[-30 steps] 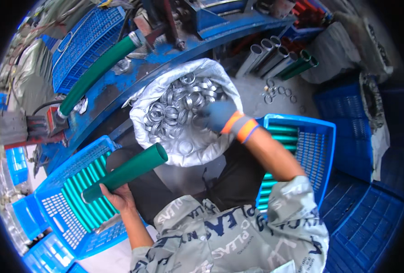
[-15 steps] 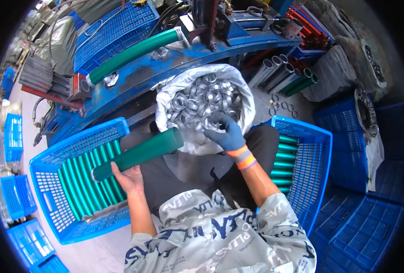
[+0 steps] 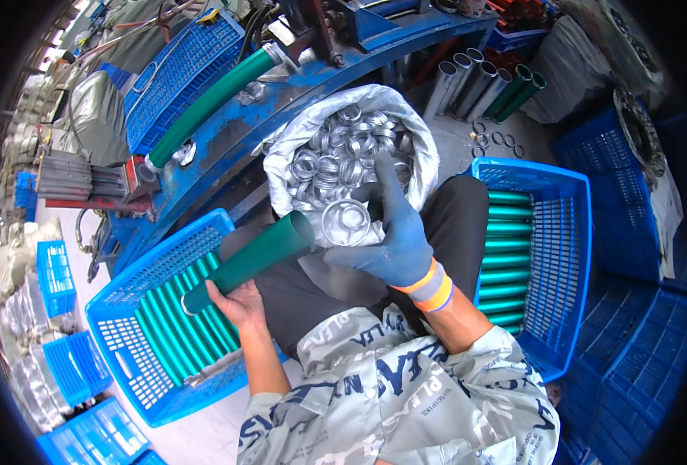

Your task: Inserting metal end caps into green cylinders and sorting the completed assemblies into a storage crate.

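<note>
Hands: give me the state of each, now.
Left hand: closed on long green metal tube.
Right hand, blue-gloved: holding round silver metal cap.

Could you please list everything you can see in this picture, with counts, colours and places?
Green tube: one, held over the lap.
Metal cap: one, silver, at the tube's open end.
Sack of metal rings: one, white, ahead of the knees.
Left crate: blue, holds green tubes.
Right crate: blue, holds green tubes.
Blue machine: one, beyond the sack.
Left hand: bare, grips the tube's near end.
Right hand: blue glove, holds the cap.
</note>
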`<state>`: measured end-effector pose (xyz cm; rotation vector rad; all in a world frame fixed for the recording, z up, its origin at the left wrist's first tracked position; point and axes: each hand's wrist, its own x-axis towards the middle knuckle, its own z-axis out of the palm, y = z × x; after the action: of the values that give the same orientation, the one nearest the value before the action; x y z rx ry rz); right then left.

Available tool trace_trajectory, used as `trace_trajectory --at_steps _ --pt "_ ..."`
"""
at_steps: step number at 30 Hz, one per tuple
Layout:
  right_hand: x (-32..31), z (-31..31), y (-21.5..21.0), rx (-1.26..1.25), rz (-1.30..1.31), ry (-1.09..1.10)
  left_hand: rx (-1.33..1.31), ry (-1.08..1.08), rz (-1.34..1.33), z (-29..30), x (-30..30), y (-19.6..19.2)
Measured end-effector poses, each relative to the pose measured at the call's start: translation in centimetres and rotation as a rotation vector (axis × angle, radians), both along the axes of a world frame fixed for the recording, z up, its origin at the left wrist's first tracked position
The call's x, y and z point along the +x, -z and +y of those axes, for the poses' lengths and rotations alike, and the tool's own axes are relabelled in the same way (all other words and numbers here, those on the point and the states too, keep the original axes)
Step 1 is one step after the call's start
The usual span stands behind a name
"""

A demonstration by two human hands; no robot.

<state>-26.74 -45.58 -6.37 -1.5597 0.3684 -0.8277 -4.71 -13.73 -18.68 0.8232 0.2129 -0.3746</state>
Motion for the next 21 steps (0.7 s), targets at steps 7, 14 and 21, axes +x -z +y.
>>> trace_trajectory --at_steps 7,14,21 --pt "1.0 -0.5 0.6 -0.455 -0.019 0.193 0.009 0.015 -0.028 0.1 -0.1 -0.1" --pt "0.5 0.0 0.2 -0.326 0.088 0.157 0.037 -0.008 0.006 0.0 -0.3 -0.5" --pt "0.7 1.2 0.5 0.324 -0.112 -0.015 0.008 0.008 -0.018 0.3 -0.3 -0.2"
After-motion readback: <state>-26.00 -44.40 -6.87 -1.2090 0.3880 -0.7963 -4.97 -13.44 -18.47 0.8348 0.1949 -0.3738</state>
